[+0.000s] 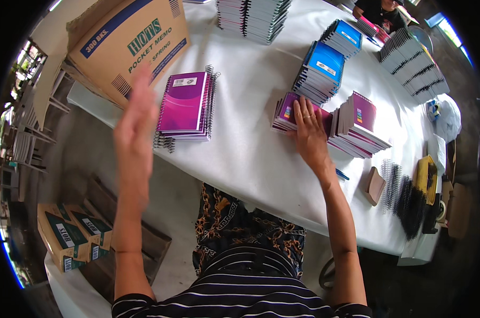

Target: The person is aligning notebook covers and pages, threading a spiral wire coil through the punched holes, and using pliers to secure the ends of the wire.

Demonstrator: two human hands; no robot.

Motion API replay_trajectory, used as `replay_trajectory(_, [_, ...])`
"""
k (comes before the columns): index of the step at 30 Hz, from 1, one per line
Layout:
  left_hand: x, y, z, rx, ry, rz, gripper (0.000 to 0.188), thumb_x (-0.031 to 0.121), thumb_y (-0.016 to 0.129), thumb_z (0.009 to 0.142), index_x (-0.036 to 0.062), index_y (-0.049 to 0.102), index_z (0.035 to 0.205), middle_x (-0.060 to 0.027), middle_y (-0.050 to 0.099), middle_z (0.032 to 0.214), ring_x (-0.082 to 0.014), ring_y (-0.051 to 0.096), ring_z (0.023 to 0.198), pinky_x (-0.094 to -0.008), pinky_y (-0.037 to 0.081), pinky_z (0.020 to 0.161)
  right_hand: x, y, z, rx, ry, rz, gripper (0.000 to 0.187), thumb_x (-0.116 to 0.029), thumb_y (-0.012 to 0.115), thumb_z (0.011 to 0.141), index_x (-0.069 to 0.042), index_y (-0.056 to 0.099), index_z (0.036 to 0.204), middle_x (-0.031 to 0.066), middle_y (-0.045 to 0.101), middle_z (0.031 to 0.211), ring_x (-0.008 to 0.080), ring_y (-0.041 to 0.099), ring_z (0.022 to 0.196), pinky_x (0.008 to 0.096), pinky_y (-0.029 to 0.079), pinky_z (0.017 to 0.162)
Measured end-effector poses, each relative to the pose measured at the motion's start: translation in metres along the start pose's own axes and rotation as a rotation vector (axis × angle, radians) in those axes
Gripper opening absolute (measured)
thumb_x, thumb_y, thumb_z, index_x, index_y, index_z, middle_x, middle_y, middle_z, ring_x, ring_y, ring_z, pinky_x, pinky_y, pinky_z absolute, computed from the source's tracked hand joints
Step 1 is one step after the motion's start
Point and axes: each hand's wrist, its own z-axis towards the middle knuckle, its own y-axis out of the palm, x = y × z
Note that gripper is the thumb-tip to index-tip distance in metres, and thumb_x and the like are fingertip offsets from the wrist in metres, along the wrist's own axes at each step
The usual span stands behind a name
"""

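The purple notebooks (182, 108) stacked near the tabletop's (240, 159) front edge, left of centre, look finished: black wire coils jut from both sides. Whether the slanting block of glossy purple books (361, 114) farther right is bound, I cannot tell; loose springy coils (391, 183) lie unused by the right edge. The right hand (309, 131) rests on a low purple pile (286, 110), fingers extended, unclenched. The left hand (135, 130), blurred, is raised, fingers straight, holding nothing.

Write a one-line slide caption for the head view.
Right hand resting on purple notebooks; left hand, blurred, near a spiral-bound purple stack on a white-covered table.
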Motion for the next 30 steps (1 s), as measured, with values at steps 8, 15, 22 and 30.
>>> replay_trajectory(8, [-0.104, 0.092, -0.050, -0.604, -1.008, -1.104, 0.061, 0.042, 0.051, 0.102, 0.0026, 0.040, 0.148, -0.0150, 0.049, 0.146, -0.0271, 0.046, 0.136, -0.0477, 0.038, 0.110, -0.049, -0.032, -0.022, 0.046, -0.149, 0.141, 0.064, 0.006, 0.054, 0.079, 0.004, 0.043, 0.143, 0.0229, 0.043, 0.150, 0.0345, 0.042, 0.140, 0.0491, 0.032, 0.116])
replay_trajectory(15, [-0.070, 0.116, -0.052, -0.823, -0.630, -0.839, 0.058, 0.032, 0.059, 0.100, 0.0013, 0.042, 0.146, -0.0131, 0.053, 0.141, -0.0235, 0.055, 0.127, -0.0394, 0.044, 0.107, -0.052, -0.105, -0.079, -0.060, 0.064, 0.590, 0.092, -0.035, 0.077, 0.077, -0.003, 0.034, 0.151, 0.0180, 0.029, 0.159, 0.0334, 0.030, 0.147, 0.0514, 0.025, 0.118])
replay_trajectory(22, [-0.078, 0.122, -0.072, -0.943, -0.277, -0.564, 0.076, 0.031, 0.072, 0.090, 0.0042, 0.035, 0.152, -0.0178, 0.048, 0.148, -0.0217, 0.047, 0.135, -0.0361, 0.033, 0.114, -0.048, -0.065, -0.111, -0.040, 0.598, 1.529, 0.034, -0.011, 0.079, 0.083, -0.003, 0.061, 0.109, 0.0052, 0.065, 0.109, 0.0153, 0.060, 0.101, 0.0297, 0.047, 0.091])
replay_trajectory(30, [-0.039, 0.130, -0.066, -0.567, 0.393, 0.123, 0.096, 0.049, 0.072, 0.084, 0.0010, 0.028, 0.154, -0.0205, 0.035, 0.156, -0.0342, 0.030, 0.147, -0.0481, 0.023, 0.118, -0.067, -0.044, -0.118, 0.071, 0.608, 1.356, 0.018, -0.002, 0.068, 0.090, 0.000, 0.060, 0.106, 0.0073, 0.067, 0.097, 0.0139, 0.062, 0.090, 0.0291, 0.050, 0.082])
